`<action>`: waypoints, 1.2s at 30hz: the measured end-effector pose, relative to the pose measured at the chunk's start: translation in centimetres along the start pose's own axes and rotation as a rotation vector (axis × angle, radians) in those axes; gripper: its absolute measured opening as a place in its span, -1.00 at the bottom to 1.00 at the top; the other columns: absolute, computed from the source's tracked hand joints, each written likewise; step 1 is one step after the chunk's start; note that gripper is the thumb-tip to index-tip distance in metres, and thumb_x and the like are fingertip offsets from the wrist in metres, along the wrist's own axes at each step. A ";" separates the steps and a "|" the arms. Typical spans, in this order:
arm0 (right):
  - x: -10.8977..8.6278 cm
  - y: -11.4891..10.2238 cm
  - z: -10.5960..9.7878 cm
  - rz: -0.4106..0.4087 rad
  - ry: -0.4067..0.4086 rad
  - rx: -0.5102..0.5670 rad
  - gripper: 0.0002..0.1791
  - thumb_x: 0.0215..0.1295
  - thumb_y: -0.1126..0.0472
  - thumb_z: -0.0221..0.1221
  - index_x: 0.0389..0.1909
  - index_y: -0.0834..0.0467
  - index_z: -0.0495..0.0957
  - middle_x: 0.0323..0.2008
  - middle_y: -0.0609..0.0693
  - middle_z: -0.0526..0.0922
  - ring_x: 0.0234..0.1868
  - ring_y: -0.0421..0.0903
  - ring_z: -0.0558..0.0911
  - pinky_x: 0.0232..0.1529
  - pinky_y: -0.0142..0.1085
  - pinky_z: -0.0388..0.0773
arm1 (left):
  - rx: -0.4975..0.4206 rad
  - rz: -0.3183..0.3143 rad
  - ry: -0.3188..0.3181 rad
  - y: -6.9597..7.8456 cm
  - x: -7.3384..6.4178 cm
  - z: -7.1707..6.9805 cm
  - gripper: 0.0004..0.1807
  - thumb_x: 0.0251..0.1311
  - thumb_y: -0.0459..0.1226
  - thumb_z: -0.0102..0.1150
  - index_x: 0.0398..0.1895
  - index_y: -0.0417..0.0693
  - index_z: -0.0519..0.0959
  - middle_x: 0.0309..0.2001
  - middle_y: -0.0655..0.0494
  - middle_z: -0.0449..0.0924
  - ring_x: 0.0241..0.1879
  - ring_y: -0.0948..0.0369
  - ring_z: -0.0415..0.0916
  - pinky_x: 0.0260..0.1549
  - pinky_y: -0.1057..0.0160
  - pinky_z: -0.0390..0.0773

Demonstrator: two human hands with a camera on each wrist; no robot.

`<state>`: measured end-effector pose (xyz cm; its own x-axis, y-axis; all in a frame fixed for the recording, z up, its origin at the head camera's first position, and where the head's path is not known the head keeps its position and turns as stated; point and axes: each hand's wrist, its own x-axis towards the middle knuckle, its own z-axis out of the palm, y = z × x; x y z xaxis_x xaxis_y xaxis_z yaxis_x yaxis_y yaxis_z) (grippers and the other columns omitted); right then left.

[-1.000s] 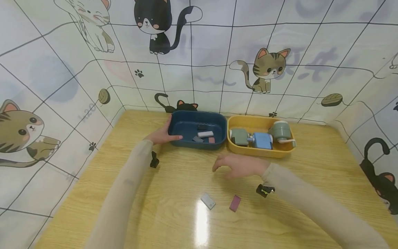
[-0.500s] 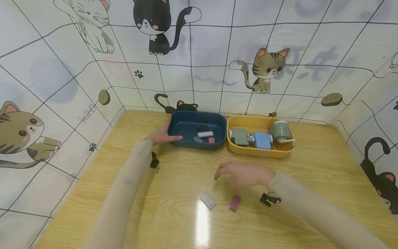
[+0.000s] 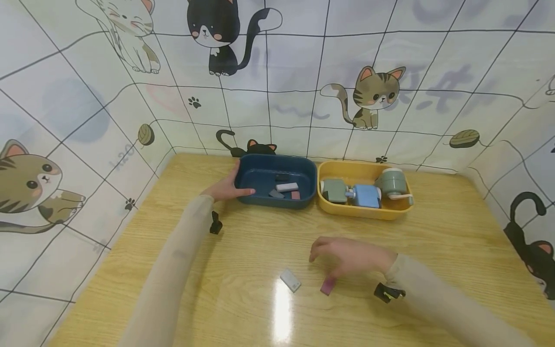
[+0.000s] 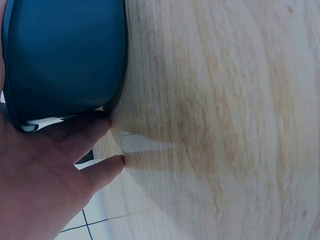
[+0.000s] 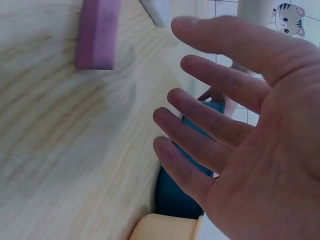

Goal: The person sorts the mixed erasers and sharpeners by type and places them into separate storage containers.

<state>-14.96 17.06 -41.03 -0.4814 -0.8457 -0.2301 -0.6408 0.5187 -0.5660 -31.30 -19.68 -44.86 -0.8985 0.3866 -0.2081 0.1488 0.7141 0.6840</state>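
My left hand rests against the left end of a dark blue tray. Its thumb lies along the near rim; in the left wrist view straight fingers touch the tray's outer side. My right hand hovers over the table with spread fingers and holds nothing. Below it lies a small purple rectangular bar, partly covered by the hand in the head view and shown apart from it in the right wrist view. A light grey rectangular piece lies to its left.
Several small pieces, including a white bar, lie inside the blue tray. Right beside it stands a yellow tray with a blue boxy item, a green boxy one and a green round one. A cat-patterned wall covering rises behind.
My right hand has moved toward the table's near side and slightly right, from near the yellow tray to above the purple bar. The left hand and both trays stay put.
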 end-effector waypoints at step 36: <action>-2.0 1.0 5.4 -0.151 0.161 -0.059 -0.41 -0.14 0.51 0.21 -0.03 -0.03 0.56 -0.02 -0.20 0.45 -0.01 -0.21 0.38 -0.02 -0.31 0.45 | -0.030 0.015 -0.004 0.1 0.0 -0.1 0.33 0.08 0.19 0.29 0.48 0.19 -0.62 0.53 0.01 -0.51 0.47 -0.06 -0.29 0.33 -0.11 -0.01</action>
<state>-11.42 18.62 -45.45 -0.4639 -0.8858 -0.0140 -0.7443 0.3983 -0.5360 -31.35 -19.61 -44.74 -0.8946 0.3995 -0.2003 0.1500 0.6906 0.7075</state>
